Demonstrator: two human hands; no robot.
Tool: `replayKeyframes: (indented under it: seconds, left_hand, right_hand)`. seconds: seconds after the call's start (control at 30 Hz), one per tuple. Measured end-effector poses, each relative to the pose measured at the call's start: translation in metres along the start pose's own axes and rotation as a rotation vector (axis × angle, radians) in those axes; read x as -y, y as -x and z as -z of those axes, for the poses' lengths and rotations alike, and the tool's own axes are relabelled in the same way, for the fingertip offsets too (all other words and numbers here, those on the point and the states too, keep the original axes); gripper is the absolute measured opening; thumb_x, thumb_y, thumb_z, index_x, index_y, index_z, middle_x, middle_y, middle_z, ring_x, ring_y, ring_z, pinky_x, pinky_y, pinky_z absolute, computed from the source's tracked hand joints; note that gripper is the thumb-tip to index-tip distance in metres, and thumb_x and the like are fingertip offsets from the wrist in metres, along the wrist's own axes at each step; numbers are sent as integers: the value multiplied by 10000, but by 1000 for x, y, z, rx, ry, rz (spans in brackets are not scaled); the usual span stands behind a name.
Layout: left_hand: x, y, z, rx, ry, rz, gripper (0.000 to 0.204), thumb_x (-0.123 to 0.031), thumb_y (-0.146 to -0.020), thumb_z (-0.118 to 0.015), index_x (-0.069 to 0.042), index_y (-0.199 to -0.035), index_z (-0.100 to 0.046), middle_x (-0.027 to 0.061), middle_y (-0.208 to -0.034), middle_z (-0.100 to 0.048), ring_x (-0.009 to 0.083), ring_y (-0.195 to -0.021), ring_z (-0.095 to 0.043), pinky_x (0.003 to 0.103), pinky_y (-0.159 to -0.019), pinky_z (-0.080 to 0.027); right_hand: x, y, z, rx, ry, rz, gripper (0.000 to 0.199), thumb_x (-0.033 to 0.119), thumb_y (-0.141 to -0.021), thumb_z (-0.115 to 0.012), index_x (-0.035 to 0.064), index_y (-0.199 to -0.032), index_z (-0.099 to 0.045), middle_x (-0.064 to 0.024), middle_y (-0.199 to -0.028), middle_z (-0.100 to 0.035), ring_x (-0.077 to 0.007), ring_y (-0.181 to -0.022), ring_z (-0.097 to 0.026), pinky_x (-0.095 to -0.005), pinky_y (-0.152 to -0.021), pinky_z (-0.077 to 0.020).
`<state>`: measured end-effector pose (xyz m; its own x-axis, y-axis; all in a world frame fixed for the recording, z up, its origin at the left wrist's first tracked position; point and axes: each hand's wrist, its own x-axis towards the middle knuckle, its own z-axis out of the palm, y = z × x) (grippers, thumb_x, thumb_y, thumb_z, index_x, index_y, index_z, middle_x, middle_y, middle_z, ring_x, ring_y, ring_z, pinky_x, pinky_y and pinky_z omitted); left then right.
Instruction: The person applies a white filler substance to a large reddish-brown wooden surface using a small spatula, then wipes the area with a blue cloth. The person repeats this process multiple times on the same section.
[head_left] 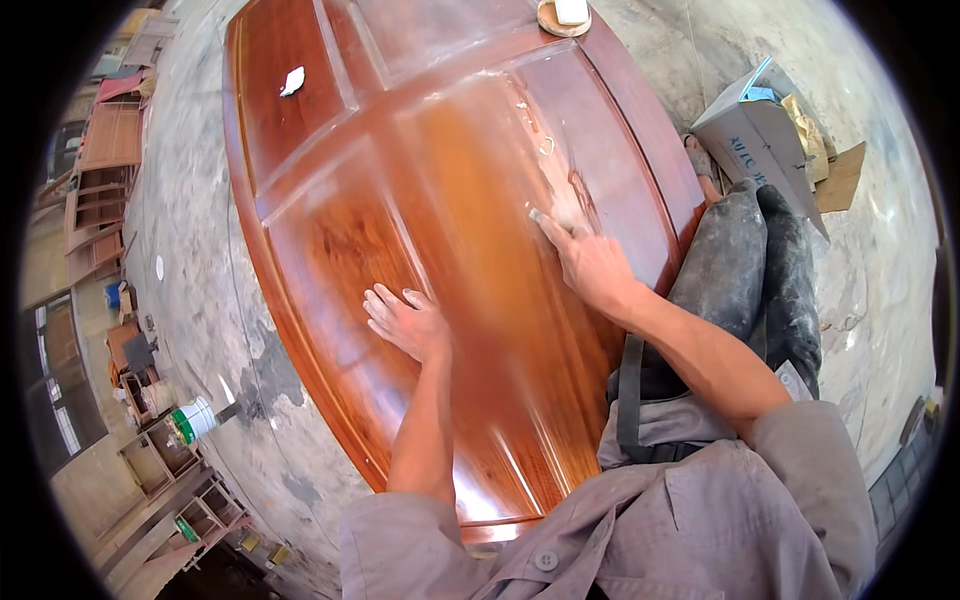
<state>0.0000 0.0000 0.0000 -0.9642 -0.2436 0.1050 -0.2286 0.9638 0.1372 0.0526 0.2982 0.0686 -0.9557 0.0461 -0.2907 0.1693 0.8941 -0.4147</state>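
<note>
Through my head camera, a large, glossy red-brown panelled wooden door (pixel 345 235) lies face up ahead of me, its long axis running away from my body and leaning slightly left. On its right half, a pale, streaky strip of what looks like filler (pixel 562 182) stretches the same way, lengthwise, with white squiggles along it. My right hand (pixel 598 270) is clearly the nearer: its index finger is extended, the pale-coated tip just left of the strip's near end, so most of the strip lies forward of that fingertip. The other fingers curl underneath; I cannot tell whether they pinch anything. My left hand (pixel 408 325) is spread, palm down, grasping nothing, over the door's left panel, well apart from the strip. A small white scrap (pixel 292 81) lies on the far left panel.
</note>
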Motion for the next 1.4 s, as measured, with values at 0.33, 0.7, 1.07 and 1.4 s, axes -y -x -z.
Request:
replayKeyframes:
  seconds: [0.33, 0.7, 1.07, 1.4]
  left_hand:
    - [3, -1, 5, -34, -9, -11, 590, -319, -1095, -455, -13, -1597, -410, 191, -1692, -357, 319, -1591, -280, 493, -1318, -155]
    - [-1, -1, -3, -45, -8, -21, 587, -301, -1090, -458, -20, -1602, -403, 183, -1698, -347, 315, -1592, -276, 496, -1319, -157]
    - [3, 0, -2, -81, 13, -54, 589, -306, -1087, -474, -5, -1590, -424, 194, -1690, -361, 317, -1595, -282, 517, -1316, -170]
    - [1, 0, -1, -63, 17, -29, 591, -302, -1080, -479, -6, -1590, -429, 193, -1690, -363, 316, -1598, -277, 510, -1318, -168]
  right_hand:
    - [1, 2, -2, -61, -46, -11, 640, 40, -947, -516, 132, -1579, -471, -226, -919, -683, -407, -779, -716, -519, -718, -558]
    - [-12, -16, -4, -139, -17, -13, 697, 39, -928, -549, 177, -1605, -458, -224, -896, -682, -422, -754, -720, -526, -708, -573]
    - [2, 22, -5, -36, -4, 45, 741, 27, -898, -568, 144, -1616, -427, -224, -896, -657, -399, -744, -718, -501, -707, -576]
    - [3, 31, -20, -72, -2, 42, 735, 6, -904, -587, 195, -1599, -440, -200, -980, -706, -426, -717, -705, -521, -644, -593]
